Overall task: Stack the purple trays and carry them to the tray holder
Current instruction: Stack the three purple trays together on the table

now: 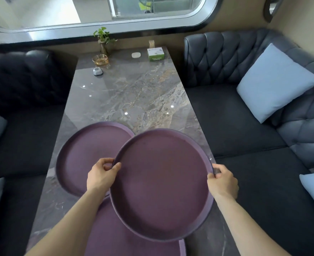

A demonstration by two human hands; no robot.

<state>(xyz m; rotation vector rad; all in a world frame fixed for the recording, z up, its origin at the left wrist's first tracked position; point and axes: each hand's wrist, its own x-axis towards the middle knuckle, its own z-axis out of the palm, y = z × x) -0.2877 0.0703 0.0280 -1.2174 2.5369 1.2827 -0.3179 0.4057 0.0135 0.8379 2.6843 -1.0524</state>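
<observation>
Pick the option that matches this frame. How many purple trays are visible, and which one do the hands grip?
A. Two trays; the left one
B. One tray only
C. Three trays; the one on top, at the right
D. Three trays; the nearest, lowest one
C. The left hand and right hand grip opposite rims of the top tray, which overlaps the left tray and the near tray.

Three round purple trays with low raised rims, all empty. The top tray (161, 183) sits level and overlaps the other two. The left tray (82, 156) lies flat behind it to the left. The near tray (126, 244) lies flat, mostly covered, cut off by the bottom edge.
</observation>
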